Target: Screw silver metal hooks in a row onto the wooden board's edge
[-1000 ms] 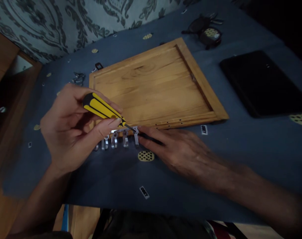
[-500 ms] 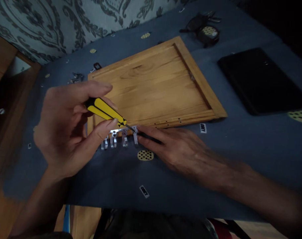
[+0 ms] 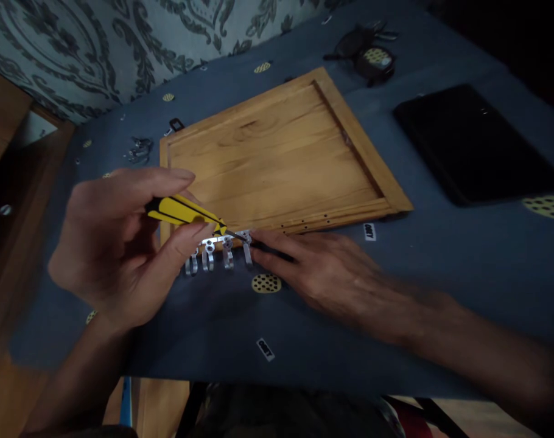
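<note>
My left hand (image 3: 117,255) is closed round the yellow and black handle of a screwdriver (image 3: 181,211). The shaft slopes down to the right, its tip at the right end of a silver metal hook rail (image 3: 222,239). Several hooks hang from this rail along the near edge of a framed wooden panel (image 3: 268,158). At the rail's right end, the fingertips of my right hand (image 3: 332,267) pinch beside the last hook. A dark strip shows between those fingers; whether it is a slim object or shadow, I cannot make out.
A black tablet-like slab (image 3: 478,143) lies at the right on the blue patterned tablecloth (image 3: 322,359). Small metal pieces (image 3: 140,149) lie left of the panel. Dark objects (image 3: 368,55) sit at the back right. Wooden furniture (image 3: 16,201) stands at the left.
My left hand has shifted left and slightly down, and the screwdriver handle is tilted lower. The tip stays at the rail's right end, and my right hand holds its place.
</note>
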A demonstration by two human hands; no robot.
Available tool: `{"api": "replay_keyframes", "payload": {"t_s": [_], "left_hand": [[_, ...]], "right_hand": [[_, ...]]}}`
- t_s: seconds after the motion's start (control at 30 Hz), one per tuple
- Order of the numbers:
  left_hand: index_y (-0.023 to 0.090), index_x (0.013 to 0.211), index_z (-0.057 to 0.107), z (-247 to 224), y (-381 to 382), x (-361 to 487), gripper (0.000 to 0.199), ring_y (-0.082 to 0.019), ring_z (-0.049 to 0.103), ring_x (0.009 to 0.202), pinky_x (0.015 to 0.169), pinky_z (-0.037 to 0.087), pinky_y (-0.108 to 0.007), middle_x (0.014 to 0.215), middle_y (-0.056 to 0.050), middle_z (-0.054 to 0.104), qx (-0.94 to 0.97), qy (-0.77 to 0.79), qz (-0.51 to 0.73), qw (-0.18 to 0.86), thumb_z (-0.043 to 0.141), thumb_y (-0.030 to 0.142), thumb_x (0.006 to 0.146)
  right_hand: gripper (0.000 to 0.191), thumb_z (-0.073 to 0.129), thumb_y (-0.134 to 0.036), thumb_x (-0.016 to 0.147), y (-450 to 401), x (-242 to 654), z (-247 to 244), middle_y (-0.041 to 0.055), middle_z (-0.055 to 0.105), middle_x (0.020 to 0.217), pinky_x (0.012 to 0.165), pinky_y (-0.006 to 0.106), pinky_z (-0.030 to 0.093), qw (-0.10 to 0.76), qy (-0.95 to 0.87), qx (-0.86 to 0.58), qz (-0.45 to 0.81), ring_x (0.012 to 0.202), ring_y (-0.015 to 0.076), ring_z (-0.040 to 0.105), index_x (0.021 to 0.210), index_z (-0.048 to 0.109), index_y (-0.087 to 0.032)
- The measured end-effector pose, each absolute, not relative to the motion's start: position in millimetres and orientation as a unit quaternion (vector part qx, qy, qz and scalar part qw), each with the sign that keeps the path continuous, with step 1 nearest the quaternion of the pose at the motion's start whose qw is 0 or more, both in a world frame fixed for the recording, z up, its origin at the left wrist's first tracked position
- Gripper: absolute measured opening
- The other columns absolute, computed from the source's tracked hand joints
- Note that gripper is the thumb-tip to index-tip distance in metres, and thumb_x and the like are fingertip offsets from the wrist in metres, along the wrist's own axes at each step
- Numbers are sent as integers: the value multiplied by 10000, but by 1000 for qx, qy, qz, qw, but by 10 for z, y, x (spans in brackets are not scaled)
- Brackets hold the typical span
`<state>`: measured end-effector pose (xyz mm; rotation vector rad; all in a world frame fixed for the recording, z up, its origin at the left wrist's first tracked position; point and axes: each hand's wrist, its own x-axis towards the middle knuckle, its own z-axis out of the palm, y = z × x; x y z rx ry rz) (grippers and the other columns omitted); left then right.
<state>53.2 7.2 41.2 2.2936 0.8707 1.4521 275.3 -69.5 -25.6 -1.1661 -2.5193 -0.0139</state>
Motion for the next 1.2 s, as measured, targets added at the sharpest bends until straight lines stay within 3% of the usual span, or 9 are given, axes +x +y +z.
{"api": "replay_keyframes", "payload": {"t_s": [0.1,0.23,0.53,0.67,0.8,1.03,1.2], "left_hand": [[280,1200,727,404,71,553,593,-201,740,853,670,628,-341,936,10,733,815,265,505,103,896,134,650],[229,1271,664,395,73,573,530,-155,740,832,643,666,-297,1054,-22,706,833,234,476,155,833,137,777],[239,1239,668,426,64,576,541,-174,758,872,686,705,-342,1040,-7,723,827,233,479,182,830,92,743],[255,1208,693,423,153,537,542,-178,737,857,679,684,-334,975,-3,727,850,194,474,125,878,192,702],[300,1177,722,407,151,509,573,-167,703,826,659,646,-330,955,5,727,838,217,493,86,899,160,650],[207,1096,705,421,92,551,341,-149,741,853,694,694,-359,1109,0,681,841,220,479,121,831,180,780],[251,1293,626,424,99,546,462,-155,732,900,718,700,-412,1089,-1,687,843,249,456,138,765,225,852]], "right_hand": [[478,521,4,866,-695,2752,-239,113,684,1372,699,383,609,179,-890,-419,3,851,230,742,1279,662,-191],[480,489,8,873,-686,2746,-209,102,695,1360,679,375,602,172,-890,-423,4,827,224,743,1260,678,-203],[524,475,5,860,-678,2745,-201,94,689,1377,706,360,604,163,-892,-421,6,873,220,746,1296,665,-212],[489,503,9,860,-678,2745,-210,106,691,1369,694,366,608,176,-891,-418,4,869,227,750,1277,671,-185],[450,552,10,854,-672,2754,-211,113,702,1344,667,352,601,187,-891,-414,1,836,217,747,1246,674,-173],[431,554,27,855,-676,2763,-197,141,694,1338,666,401,624,193,-894,-404,2,829,245,753,1240,657,-135],[429,548,16,855,-677,2771,-235,133,695,1339,666,382,615,209,-892,-400,-6,852,236,749,1240,650,-142]]}}
